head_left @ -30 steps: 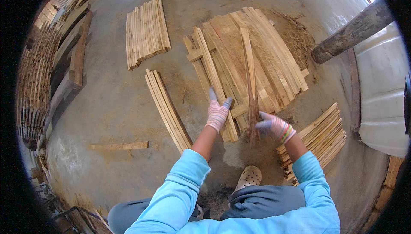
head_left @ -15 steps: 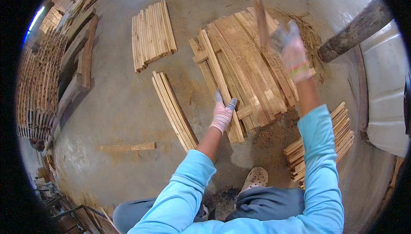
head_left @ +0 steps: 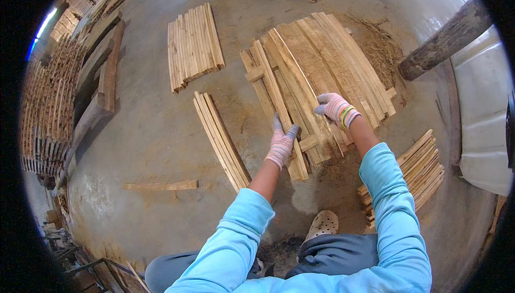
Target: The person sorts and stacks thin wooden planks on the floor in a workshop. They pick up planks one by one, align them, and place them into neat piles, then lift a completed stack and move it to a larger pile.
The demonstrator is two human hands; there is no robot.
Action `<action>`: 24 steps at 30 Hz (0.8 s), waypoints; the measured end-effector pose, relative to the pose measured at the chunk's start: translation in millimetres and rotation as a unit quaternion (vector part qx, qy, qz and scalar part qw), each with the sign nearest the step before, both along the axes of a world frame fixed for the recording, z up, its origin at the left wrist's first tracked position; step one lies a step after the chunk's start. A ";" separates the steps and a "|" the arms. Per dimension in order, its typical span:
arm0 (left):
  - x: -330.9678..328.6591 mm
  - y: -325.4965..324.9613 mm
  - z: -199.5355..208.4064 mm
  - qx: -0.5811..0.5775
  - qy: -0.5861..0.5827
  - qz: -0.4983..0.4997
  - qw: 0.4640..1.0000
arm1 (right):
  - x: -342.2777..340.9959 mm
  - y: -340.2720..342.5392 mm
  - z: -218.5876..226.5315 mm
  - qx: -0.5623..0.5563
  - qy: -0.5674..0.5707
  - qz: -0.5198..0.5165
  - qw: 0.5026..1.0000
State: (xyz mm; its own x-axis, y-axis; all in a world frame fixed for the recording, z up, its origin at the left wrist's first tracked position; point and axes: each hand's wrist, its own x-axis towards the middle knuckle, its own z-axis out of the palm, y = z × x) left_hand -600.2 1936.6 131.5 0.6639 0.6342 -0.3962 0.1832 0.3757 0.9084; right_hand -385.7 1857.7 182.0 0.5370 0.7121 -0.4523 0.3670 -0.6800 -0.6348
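Observation:
My left hand (head_left: 282, 147), in a striped glove with grey fingertips, grips a narrow wooden slat (head_left: 271, 81) near its close end, thumb on one side and forefinger along the other. My right hand (head_left: 337, 109), gloved the same way, has its fingers closed over the edge of a wooden board (head_left: 298, 78). That board looks slightly tilted, with a pale edge raised. Both pieces lie on a layer of boards (head_left: 348, 68) side by side, dusted with sawdust. A crosspiece (head_left: 260, 73) shows under the slats at the left.
Left of the boards lie a short bundle of slats (head_left: 222, 140) and a larger stack (head_left: 196, 46). A single slat (head_left: 161, 185) rests on the floor. More sticks (head_left: 421, 172) are piled at right, near a post (head_left: 445, 41). Stacked timber (head_left: 51, 110) stands far left.
My right hand has come down and left from the right side, where it held a blurred, raised strip of wood; it now grips a board's edge. My left hand stays on its slat.

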 end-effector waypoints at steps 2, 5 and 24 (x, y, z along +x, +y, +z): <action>0.7 1.2 4.6 -0.060 0.016 0.005 0.998 | 4.7 -6.2 0.6 0.001 0.145 -0.039 0.989; -1.3 -0.5 7.5 0.030 0.016 -0.004 0.999 | -6.6 -8.5 3.0 0.057 0.187 -0.065 0.979; -3.6 5.2 -1.1 0.086 0.037 -0.001 0.996 | -3.2 -41.0 26.6 0.149 0.251 -0.136 0.947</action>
